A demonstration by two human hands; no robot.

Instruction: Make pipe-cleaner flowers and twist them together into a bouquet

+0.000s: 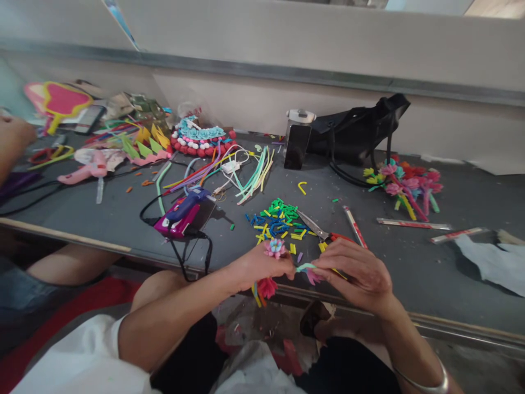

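My left hand (270, 265) is closed at the table's front edge around craft flowers. A pink flower with a light blue centre (275, 249) sticks up above its fingers, and a red flower (267, 287) with yellow and blue stems hangs below. My right hand (356, 271) pinches the other end of a light green stem (305, 267) that runs between both hands. A pink-purple flower (314, 277) shows under the right fingertips. Just beyond the hands lie small cut green, blue and yellow tube pieces (281, 216) and scissors (314, 224) with orange handles.
A blue glue gun (188, 203) rests on a purple box (180, 221) with black cables. Pale strips (258, 175), a bottle (293, 123), a phone (297, 146) and a black bag (348, 131) stand farther back. Finished flowers (404, 180) lie right. Another person's hand (14, 139) is at left.
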